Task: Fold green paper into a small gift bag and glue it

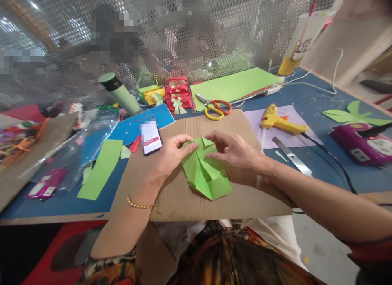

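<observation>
A folded piece of green paper [208, 174], creased into a partly raised, box-like shape, is between my hands above a sheet of cardboard [171, 201]. My left hand [176, 152] pinches its upper left edge, with the thumb on top and the fingers behind. At its upper right side is my right hand [234, 150], the thumb resting along a fold and the fingers curled at the top edge. Part of the right fingers is hidden behind the paper.
Scissors [214, 107] lie behind the cardboard, near small red paper bags [177, 95]. A yellow glue gun [283, 121] rests on purple paper to the right, beside a metal blade [292, 157]. At left are a phone [150, 137], green strip [102, 168] and tumbler [119, 93].
</observation>
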The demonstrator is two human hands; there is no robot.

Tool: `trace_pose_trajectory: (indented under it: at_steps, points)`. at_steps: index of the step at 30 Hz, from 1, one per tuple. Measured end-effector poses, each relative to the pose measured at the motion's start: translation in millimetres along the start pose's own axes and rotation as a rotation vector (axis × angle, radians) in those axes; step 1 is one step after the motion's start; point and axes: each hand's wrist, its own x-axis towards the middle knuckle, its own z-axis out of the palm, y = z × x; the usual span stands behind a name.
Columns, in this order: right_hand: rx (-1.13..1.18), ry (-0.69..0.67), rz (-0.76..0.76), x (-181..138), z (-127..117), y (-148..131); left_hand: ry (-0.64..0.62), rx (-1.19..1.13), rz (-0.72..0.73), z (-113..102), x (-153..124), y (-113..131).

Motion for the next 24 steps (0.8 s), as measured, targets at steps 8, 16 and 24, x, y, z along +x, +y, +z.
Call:
trace_pose_trajectory:
  at_steps: [8, 16, 24]
  points:
    - [0.024, 0.099, -0.041, 0.0, -0.9, 1.6, 0.000, 0.032, 0.038, 1.8, -1.5, 2.1]
    - [0.032, 0.057, -0.045, -2.8, -1.1, -4.2, -0.012, 0.012, 0.002, 1.6, -1.2, 4.9]
    - [0.035, 0.065, -0.046, -2.7, 0.8, -1.2, -0.041, 0.027, -0.031, -0.8, -1.7, 7.1]
